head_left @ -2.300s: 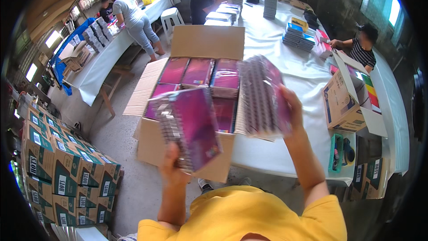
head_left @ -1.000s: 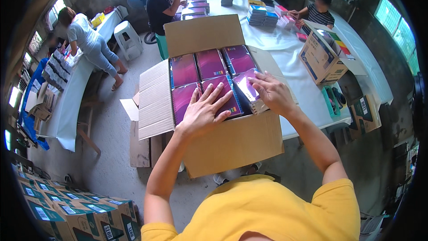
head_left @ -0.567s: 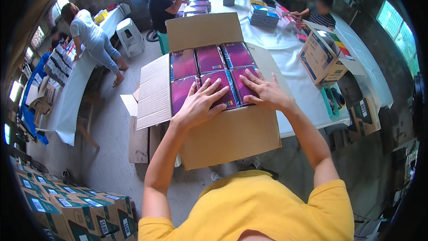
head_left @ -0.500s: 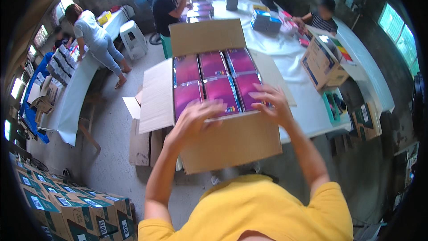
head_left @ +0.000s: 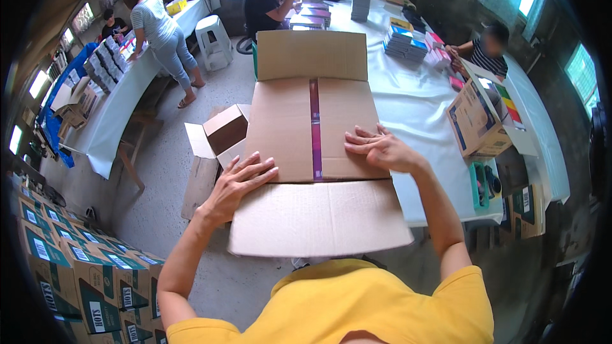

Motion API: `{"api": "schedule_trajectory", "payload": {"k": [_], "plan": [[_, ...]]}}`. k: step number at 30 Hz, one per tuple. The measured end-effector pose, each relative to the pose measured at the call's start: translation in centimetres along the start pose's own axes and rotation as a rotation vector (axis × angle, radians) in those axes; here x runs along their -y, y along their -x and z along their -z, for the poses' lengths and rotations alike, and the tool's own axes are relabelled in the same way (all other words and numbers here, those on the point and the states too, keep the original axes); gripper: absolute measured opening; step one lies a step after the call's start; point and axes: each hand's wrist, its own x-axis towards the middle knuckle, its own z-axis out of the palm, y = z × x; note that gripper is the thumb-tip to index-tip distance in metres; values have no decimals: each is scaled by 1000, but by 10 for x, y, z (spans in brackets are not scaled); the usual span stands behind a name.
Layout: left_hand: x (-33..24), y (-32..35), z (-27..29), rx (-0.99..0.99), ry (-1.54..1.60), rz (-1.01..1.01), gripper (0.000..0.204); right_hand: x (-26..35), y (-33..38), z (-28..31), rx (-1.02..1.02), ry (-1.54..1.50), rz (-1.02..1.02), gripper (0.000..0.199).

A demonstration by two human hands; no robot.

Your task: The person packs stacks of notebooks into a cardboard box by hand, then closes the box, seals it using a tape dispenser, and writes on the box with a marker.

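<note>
A long white-covered table (head_left: 421, 108) is running up the right of the room, and a large cardboard box (head_left: 312, 153) is sitting at its near edge, right in front of the person in the yellow shirt. Two side flaps are lying folded flat over the top, leaving a narrow gap down the middle where a strip of purple contents (head_left: 314, 127) is showing; the far flap is standing upright and the near flap is hanging out toward the person. The left hand (head_left: 239, 181) is pressing flat on the left flap near its front corner, fingers spread wide and gripping nothing. The right hand (head_left: 381, 150) is resting on the right flap, fingers extended and lying close together, also holding nothing. A smaller open carton (head_left: 224, 129) is sitting on the floor just left of the box. A printed carton (head_left: 475, 121) is standing on the table to the right, with stacks of notebooks (head_left: 405, 41) lying farther back.
</note>
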Motion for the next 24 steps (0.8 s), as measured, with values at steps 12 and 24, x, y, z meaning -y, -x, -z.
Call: {"api": "schedule_trajectory", "payload": {"k": [12, 24], "plan": [[-36, -79, -32, -646, 53, 979, 55, -190, -114, 106, -412, -1719, 251, 78], [-45, -107, -32, -806, 98, 1280, 41, -67, -231, 3, -289, 483, -119, 78]]}}
